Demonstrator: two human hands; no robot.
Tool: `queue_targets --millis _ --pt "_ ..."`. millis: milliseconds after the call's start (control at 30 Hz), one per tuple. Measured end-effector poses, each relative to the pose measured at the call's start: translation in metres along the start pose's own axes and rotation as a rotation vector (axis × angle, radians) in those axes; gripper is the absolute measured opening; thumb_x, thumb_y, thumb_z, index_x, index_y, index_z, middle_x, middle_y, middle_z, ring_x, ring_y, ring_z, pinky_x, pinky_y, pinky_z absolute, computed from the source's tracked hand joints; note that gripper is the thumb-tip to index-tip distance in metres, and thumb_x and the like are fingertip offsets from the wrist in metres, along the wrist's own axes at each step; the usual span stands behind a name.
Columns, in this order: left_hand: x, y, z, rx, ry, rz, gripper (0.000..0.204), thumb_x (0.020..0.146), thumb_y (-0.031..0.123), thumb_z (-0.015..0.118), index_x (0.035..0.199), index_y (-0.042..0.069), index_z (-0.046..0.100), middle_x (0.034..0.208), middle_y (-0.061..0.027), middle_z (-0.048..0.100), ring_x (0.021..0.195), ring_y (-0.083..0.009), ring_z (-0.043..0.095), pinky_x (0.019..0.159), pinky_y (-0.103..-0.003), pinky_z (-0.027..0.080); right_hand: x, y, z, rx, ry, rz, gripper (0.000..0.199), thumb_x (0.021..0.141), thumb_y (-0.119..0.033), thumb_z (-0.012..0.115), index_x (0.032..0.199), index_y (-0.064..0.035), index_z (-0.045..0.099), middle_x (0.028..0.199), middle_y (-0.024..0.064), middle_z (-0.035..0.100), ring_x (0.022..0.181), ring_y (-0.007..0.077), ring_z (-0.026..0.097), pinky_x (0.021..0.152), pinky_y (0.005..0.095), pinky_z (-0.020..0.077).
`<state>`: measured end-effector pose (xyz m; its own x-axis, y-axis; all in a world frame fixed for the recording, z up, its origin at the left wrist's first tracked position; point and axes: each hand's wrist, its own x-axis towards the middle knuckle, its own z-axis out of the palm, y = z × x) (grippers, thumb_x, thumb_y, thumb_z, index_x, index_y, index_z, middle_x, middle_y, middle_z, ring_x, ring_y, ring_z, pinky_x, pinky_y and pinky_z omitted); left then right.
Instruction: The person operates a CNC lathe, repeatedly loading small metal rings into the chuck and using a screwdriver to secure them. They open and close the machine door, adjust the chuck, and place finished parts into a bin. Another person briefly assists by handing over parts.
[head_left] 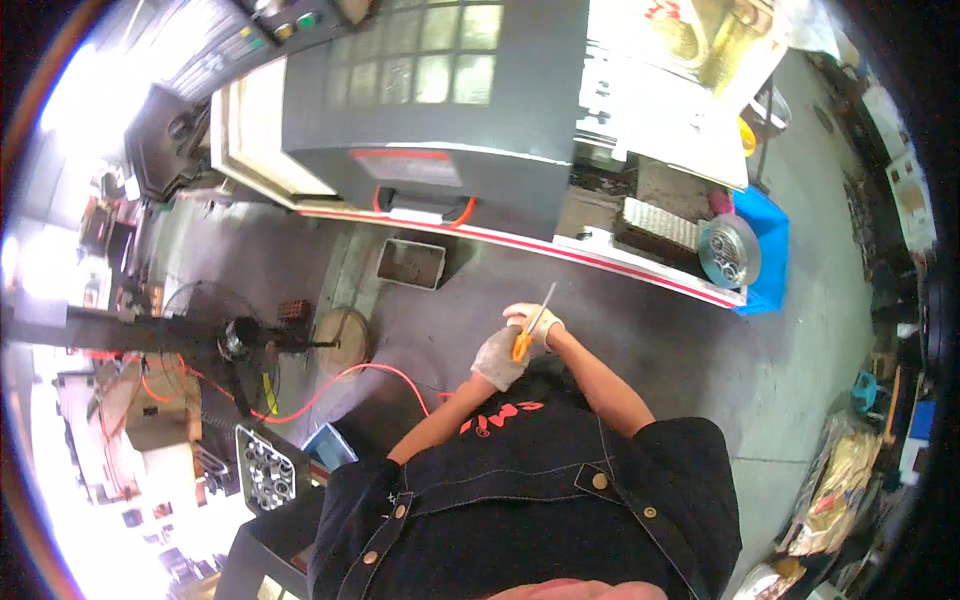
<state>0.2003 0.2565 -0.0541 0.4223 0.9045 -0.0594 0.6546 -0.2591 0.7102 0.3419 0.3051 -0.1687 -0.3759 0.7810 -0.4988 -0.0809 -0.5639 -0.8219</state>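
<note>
Both my hands wear pale work gloves and meet in front of my body. My right hand is closed around a tool with an orange handle and a thin, straight metal shaft; whether it is a screwdriver or a file I cannot tell. The shaft points away from me and slightly right. Against the handle, on its left side, rests my left hand. Its fingers look curled, but they are partly hidden, and anything inside them does not show.
Ahead stands a large dark machine with a door handle. A grey bin sits on the floor before it. At the right are a bowl of metal rings and a blue crate. A fan, red hose and parts tray are left.
</note>
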Motion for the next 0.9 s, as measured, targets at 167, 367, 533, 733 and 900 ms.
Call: queue_targets --millis 167,367,533,733,900 --pt "0.026 0.02 0.008 -0.115 0.147 0.024 0.029 0.071 0.013 0.061 0.098 0.004 0.053 0.081 -0.0165 0.058 0.075 -0.036 0.057 0.064 -0.042 0.046 -0.067 -0.083 -0.077 0.252 0.329 -0.08 0.02 0.084 -0.028 0.057 0.098 -0.0128 0.056 0.087 0.0033 0.061 0.069 0.0151 0.06 0.047 0.0195 0.045" --pt "0.056 0.037 0.005 -0.16 0.12 0.078 0.026 0.069 0.007 0.06 0.095 0.004 0.054 0.078 -0.0132 0.057 0.072 -0.0292 0.058 0.065 -0.037 0.047 -0.055 -0.078 -0.136 0.751 0.198 -0.352 0.058 0.068 0.001 0.07 0.115 -0.0143 0.041 0.089 0.0058 0.055 0.067 0.0151 0.057 0.057 0.0259 0.0469" --pt "0.088 0.036 0.017 -0.249 -0.044 0.198 0.026 0.069 0.005 0.061 0.094 0.005 0.055 0.077 -0.0112 0.057 0.071 -0.0257 0.058 0.066 -0.034 0.047 -0.064 -0.084 -0.145 0.77 0.342 -0.486 0.035 0.069 -0.01 0.07 0.099 -0.0149 0.052 0.086 0.0028 0.059 0.063 0.0124 0.057 0.051 0.0234 0.0458" --pt "0.115 0.031 -0.008 -0.357 -0.149 0.27 0.029 0.068 0.003 0.062 0.096 0.004 0.055 0.078 -0.01 0.057 0.072 -0.0235 0.058 0.068 -0.033 0.047 -0.064 -0.123 -0.131 0.759 0.564 -0.408 0.022 0.079 -0.027 0.063 0.092 -0.0124 0.055 0.081 0.0048 0.062 0.06 0.0139 0.059 0.047 0.0226 0.0457" --pt "0.138 0.004 -0.046 -0.27 -0.212 0.322 0.032 0.068 0.001 0.061 0.098 0.003 0.053 0.079 -0.0097 0.057 0.072 -0.0215 0.058 0.067 -0.032 0.047 -0.052 -0.177 -0.104 0.738 0.608 -0.536 0.015 0.083 -0.018 0.058 0.095 -0.0113 0.054 0.09 0.0046 0.058 0.075 0.0178 0.061 0.06 0.0253 0.0503"
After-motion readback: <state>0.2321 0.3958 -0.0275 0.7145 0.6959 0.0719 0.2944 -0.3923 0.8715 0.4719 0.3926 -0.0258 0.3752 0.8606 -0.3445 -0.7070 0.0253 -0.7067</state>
